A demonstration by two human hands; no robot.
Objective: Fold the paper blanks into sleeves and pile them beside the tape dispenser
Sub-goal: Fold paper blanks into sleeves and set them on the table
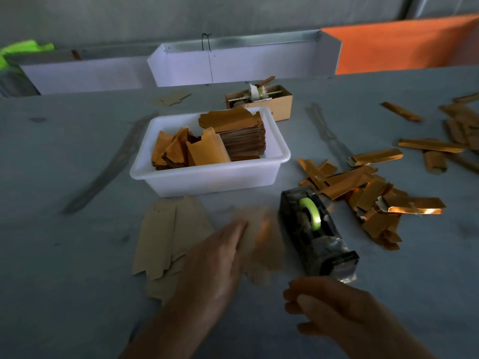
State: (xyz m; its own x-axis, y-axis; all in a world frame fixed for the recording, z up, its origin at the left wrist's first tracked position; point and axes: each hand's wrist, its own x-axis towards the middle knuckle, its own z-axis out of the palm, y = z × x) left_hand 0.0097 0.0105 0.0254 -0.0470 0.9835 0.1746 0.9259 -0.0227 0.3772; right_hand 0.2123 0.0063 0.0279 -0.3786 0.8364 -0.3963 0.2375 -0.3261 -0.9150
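A dark tape dispenser (317,233) with a green tape roll stands on the grey table. To its left lies a blurred brown paper blank (261,244), and my left hand (215,265) rests on its left edge with straight fingers. My right hand (329,304) hovers just in front of the dispenser, its fingers loosely curled and holding nothing that I can see. Flat brown blanks (166,237) lie spread left of my left hand. A pile of folded gold sleeves (368,193) lies to the right of the dispenser.
A white plastic tub (207,177) behind the blanks holds stacked orange-brown blanks. Behind it stands a small cardboard box (269,99). More folded sleeves (440,141) are scattered at the far right. White trays (233,63) and an orange panel (404,45) line the back edge.
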